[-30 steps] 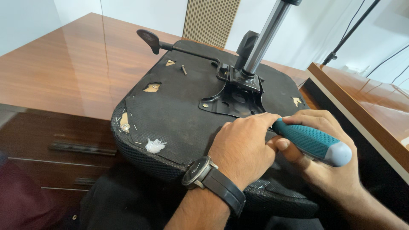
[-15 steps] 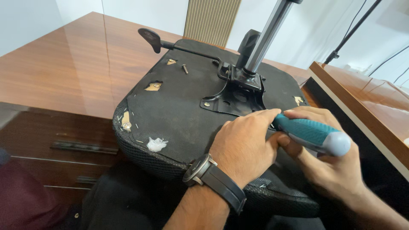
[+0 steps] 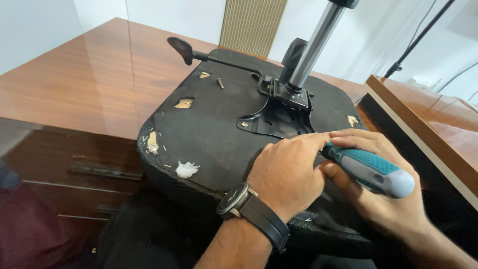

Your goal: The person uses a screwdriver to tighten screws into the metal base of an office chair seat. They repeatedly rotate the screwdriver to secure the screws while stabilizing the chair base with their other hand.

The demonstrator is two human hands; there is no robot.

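An upturned black office chair seat (image 3: 214, 129) lies on the edge of a wooden desk, its underside facing up. A black metal mounting plate (image 3: 279, 117) with a chrome gas cylinder (image 3: 313, 47) stands on it, and a lever (image 3: 199, 54) sticks out to the left. My right hand (image 3: 383, 199) is wrapped around a screwdriver with a teal and grey handle (image 3: 371, 170). My left hand (image 3: 286, 174), with a dark wristwatch, rests on the seat and its fingers close around the screwdriver's front end, near the plate's front edge. The tip is hidden by my fingers.
The glossy wooden desk (image 3: 79, 84) has drawers (image 3: 74, 169) at its front. A loose bolt (image 3: 219, 82) lies on the seat's far side. The seat cover is torn in several spots with white stuffing (image 3: 186, 169). A second wooden surface (image 3: 433, 124) stands at the right.
Both hands and the screwdriver have shifted slightly toward the mounting plate; the handle has turned a little. The chair seat has stayed put.
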